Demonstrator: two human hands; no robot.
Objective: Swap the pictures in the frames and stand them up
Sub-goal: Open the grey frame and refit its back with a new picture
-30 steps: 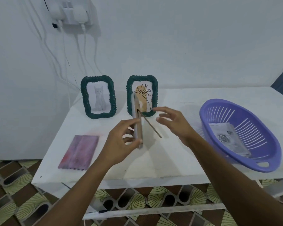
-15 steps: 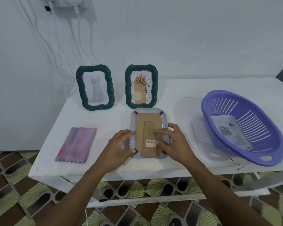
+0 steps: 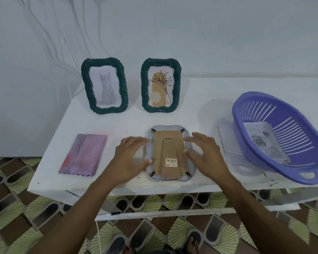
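A grey woven frame (image 3: 170, 153) lies face down near the table's front edge, its brown cardboard back and folded stand facing up. My left hand (image 3: 130, 158) rests at its left edge with fingers spread, the thumb touching the rim. My right hand (image 3: 206, 156) hovers at its right edge, fingers relaxed, fingertips at the backing's side. Behind stand two dark green woven frames: one with a cat drawing (image 3: 105, 85), one with a plant drawing (image 3: 161, 85).
A purple slotted basket (image 3: 281, 136) at the right holds a printed picture (image 3: 264, 142). A pink-purple folded cloth (image 3: 84, 155) lies at the left. White table (image 3: 200, 99) against a white wall with hanging cables; patterned floor below.
The grey frame, held upright edge-on a second ago, has been laid face down on the table. Both hands have loosened and spread at its sides.
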